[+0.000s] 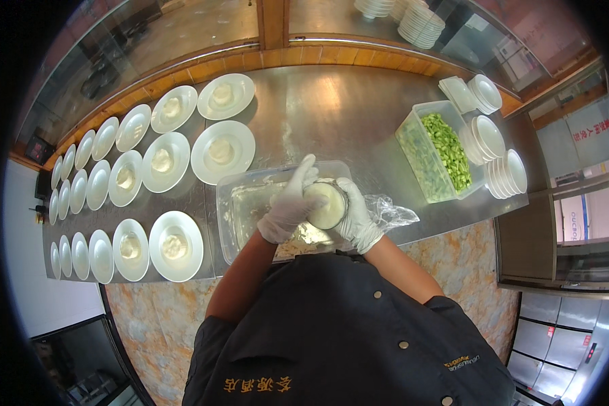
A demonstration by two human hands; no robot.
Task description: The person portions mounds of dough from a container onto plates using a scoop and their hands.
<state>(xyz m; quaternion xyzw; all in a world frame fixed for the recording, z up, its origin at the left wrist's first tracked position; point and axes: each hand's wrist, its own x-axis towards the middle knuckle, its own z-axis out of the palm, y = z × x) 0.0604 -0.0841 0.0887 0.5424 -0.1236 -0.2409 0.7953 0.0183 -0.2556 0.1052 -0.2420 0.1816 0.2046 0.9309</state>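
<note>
In the head view, my right hand (358, 218), in a thin whitish glove, holds a round cup or small bowl (343, 195) filled level with a pale, creamy food (326, 205). My gloved left hand (288, 208) lies against that food from the left, fingers on its surface, with one digit raised and apart. Both hands are over a clear plastic tub (223, 213), whose walls and bottom carry pale residue and shreds. To the left stand rows of white wide-rimmed plates (158, 246); several nearer ones hold a pale round mound (174, 246).
At the right, a clear plastic bin (408, 137) holds chopped green vegetable (449, 152), beside stacks of white bowls (514, 171). Crumpled clear plastic film (391, 213) lies right of the tub. A wooden ledge (330, 56) with glass panes runs behind the metal table (330, 101).
</note>
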